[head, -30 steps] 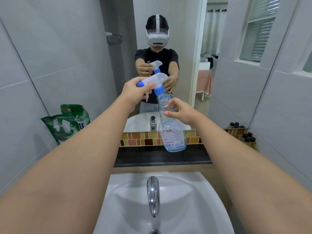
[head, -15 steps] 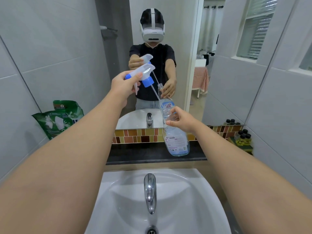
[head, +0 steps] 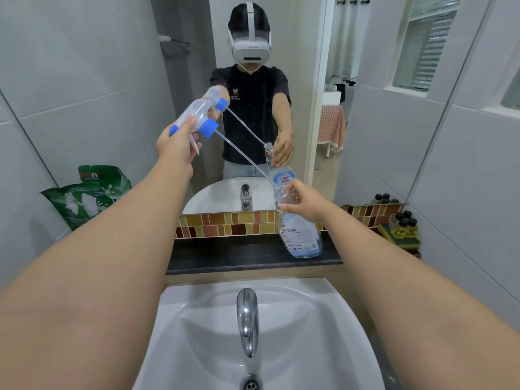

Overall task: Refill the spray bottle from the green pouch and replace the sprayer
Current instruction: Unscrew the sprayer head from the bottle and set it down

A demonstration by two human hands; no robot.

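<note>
Head view, left hand (head: 176, 142): raised up and to the left, fingers clenched around the sprayer (head: 197, 115), thumb lying on top of its clear body.
Head view, sprayer: off the bottle, tilted; blue nozzle tip toward the left, blue collar toward the right, white trigger hanging below the hand.
Head view, dip tube (head: 242, 153): thin and clear, runs from the blue collar down to the right toward the bottle mouth; the lower tip is hard to make out, appears to be at or just above the mouth.
Head view, right hand (head: 306, 204): fingers grasping the neck of the spray bottle (head: 299, 235), index fingertip curled across the front.
Head view, spray bottle: clear, open at the top, leaning a little, base on the dark ledge (head: 225, 256) just right of centre; liquid level not readable.
Head view, green pouch (head: 87, 192): stands at the left end of the ledge, against the wall tiles, well apart from both hands.
Head view, sink (head: 323, 333): white, below the ledge, chrome tap (head: 247, 316) at its centre.
Head view, mirror (head: 281, 80): behind the ledge, reflecting the person, both hands and the bottle.
Head view, small bottles (head: 403, 220): dark-capped cluster at the far right.
</note>
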